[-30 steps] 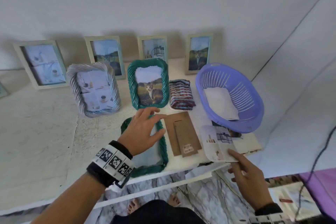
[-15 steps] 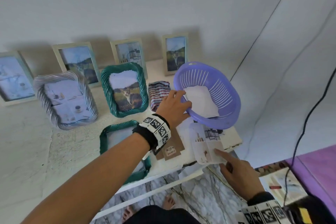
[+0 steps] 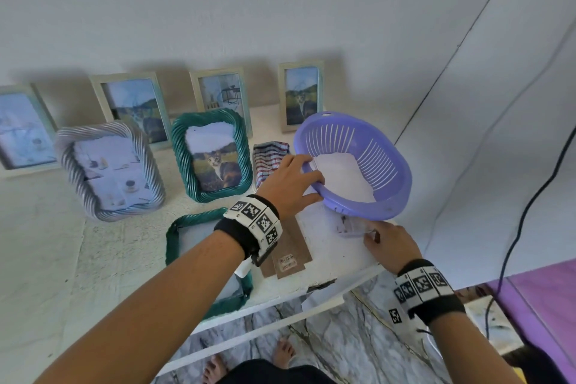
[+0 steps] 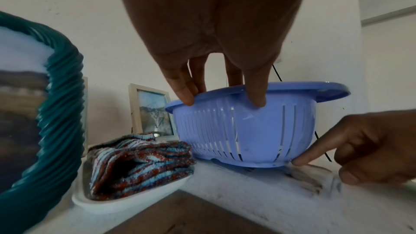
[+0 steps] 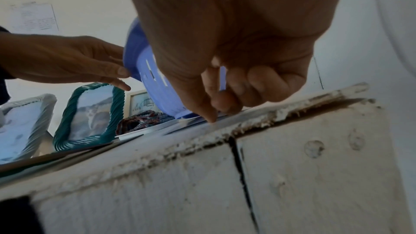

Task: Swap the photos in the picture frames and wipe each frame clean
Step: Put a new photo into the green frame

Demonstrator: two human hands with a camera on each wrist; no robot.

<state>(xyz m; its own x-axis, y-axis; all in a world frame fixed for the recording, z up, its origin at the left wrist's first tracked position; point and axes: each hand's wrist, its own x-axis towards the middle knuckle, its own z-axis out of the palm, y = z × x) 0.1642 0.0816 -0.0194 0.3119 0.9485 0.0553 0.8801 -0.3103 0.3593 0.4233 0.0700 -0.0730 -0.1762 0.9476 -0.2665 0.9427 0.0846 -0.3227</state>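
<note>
My left hand [image 3: 293, 184] grips the near rim of the purple basket [image 3: 402, 178] and holds it tilted up off the shelf. A white sheet [image 3: 339, 171] lies inside it. A loose photo [image 3: 350, 226] lies flat on the shelf, partly under the raised basket. The index finger of my right hand [image 3: 377, 234] presses on the photo, with the other fingers curled. A green frame [image 3: 171, 240] lies flat under my left forearm, with its brown backing boards [image 3: 293, 256] beside it. A green cat frame [image 3: 212, 156] and a silver frame [image 3: 109, 168] stand upright.
A striped cloth [image 3: 268, 156] sits in a white dish [image 4: 126, 200] left of the basket. Several pale frames [image 3: 300, 93] lean on the back wall. The shelf's chipped front edge [image 5: 247, 127] is just below my right hand. A black cable [image 3: 530, 212] hangs at the right.
My left hand left the flat green frame, reached right and took the basket's rim, tilting it up. My right hand slid the photo from the shelf edge in under the basket.
</note>
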